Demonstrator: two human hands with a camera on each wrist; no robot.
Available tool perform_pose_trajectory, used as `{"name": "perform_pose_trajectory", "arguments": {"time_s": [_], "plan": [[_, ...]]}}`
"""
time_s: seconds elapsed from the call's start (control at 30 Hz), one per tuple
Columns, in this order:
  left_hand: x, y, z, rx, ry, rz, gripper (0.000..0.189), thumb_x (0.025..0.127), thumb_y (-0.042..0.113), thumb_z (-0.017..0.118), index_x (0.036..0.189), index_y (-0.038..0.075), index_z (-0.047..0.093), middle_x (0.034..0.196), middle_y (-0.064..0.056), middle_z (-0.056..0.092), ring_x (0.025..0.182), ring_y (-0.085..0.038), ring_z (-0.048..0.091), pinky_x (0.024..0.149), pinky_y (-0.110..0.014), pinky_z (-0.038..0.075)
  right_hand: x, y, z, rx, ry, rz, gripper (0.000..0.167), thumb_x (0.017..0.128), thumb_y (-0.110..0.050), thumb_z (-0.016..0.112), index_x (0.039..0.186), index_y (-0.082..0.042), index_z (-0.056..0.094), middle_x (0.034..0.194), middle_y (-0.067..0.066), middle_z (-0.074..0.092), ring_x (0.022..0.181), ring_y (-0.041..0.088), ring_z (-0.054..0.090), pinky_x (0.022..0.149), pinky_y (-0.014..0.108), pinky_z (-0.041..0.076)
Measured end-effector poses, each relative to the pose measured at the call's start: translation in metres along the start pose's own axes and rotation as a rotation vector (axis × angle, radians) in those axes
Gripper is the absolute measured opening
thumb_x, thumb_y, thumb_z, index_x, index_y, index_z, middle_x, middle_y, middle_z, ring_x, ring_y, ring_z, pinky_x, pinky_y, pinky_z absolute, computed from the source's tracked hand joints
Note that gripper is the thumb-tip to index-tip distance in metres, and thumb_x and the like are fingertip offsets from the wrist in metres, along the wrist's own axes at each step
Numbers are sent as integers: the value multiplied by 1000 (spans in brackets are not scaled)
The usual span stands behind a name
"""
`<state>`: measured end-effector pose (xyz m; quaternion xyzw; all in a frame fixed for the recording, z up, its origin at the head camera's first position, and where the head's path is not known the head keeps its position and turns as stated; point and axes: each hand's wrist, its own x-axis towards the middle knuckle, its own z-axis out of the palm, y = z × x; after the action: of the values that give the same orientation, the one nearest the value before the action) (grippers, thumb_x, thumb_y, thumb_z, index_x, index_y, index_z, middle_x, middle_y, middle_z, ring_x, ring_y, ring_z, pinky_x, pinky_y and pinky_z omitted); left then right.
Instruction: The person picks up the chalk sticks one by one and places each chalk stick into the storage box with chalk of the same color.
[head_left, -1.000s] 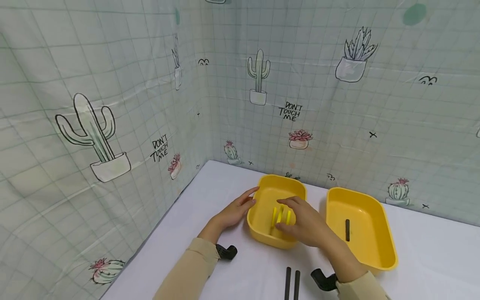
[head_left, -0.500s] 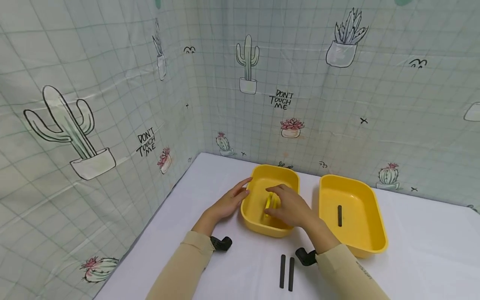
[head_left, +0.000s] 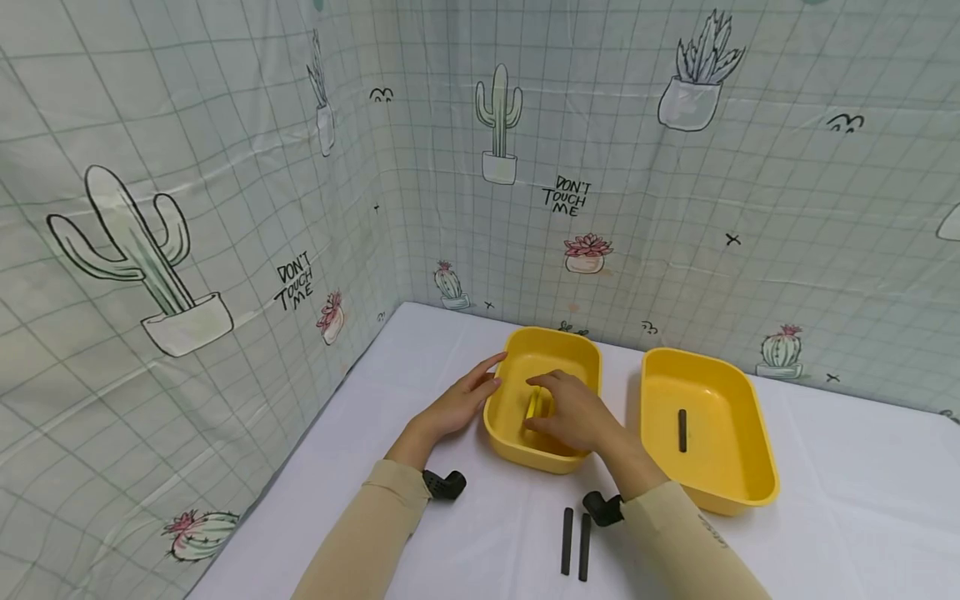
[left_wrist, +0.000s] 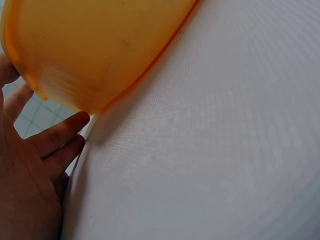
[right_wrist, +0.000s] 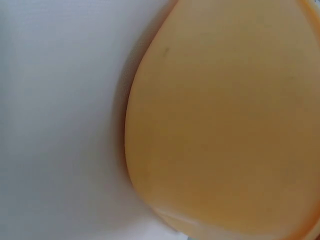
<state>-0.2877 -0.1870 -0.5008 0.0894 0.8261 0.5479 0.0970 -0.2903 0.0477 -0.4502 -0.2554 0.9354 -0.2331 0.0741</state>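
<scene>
In the head view my right hand [head_left: 572, 410] reaches down into the left yellow plastic tray [head_left: 517, 451]. Its curled thumb and index finger bracket a slim yellow stick [head_left: 533, 403], apparently pinching it near its ends. Part of a further yellow stick shows behind it, mostly hidden by the hand. My left hand [head_left: 457, 406] lies against that tray's left side with its fingers extended. In the left wrist view the fingertips [left_wrist: 80, 121] of this hand touch or nearly touch the tray's outer wall [left_wrist: 95, 55]. The right wrist view shows only a yellow tray wall [right_wrist: 215, 120]; no fingers appear there.
A second yellow tray [head_left: 738, 442] stands to the right with one black stick [head_left: 682, 431] inside. Two more black sticks [head_left: 567, 542] lie side by side on the white table [head_left: 480, 550]. Cactus-printed cloth [head_left: 660, 217] walls the table behind and to the left.
My right hand has shifted slightly left and lower within the left tray, covering more of the yellow sticks. My left hand keeps its place at the tray's side. The head view has tilted downward.
</scene>
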Motion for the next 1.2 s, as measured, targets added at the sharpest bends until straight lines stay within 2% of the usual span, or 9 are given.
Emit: {"name": "perform_pose_trajectory", "arguments": {"time_s": [0.53,1.0,1.2], "plan": [[1,0,2,6,-10,5,49,108,52,44,156,55,33,162,-10,45,152,-34,39,124,-64,25,11,0,10,-46,-45,57,66,87,-36,84,145,-15,60,150,11,58,142,35,49,120,55,40],[1,1,1,-4,-1,5,50,108,52,46,157,52,34,163,-10,44,152,-33,38,126,-61,25,12,-2,12,-101,-39,46,67,85,-39,85,143,-16,62,139,7,67,132,31,56,116,51,45],[1,0,-1,-2,0,10,50,109,50,45,158,50,33,163,-11,44,152,-33,38,126,-60,25,14,-2,14,-130,-43,51,67,85,-41,85,143,-17,62,139,6,67,131,31,56,114,52,46]]}}
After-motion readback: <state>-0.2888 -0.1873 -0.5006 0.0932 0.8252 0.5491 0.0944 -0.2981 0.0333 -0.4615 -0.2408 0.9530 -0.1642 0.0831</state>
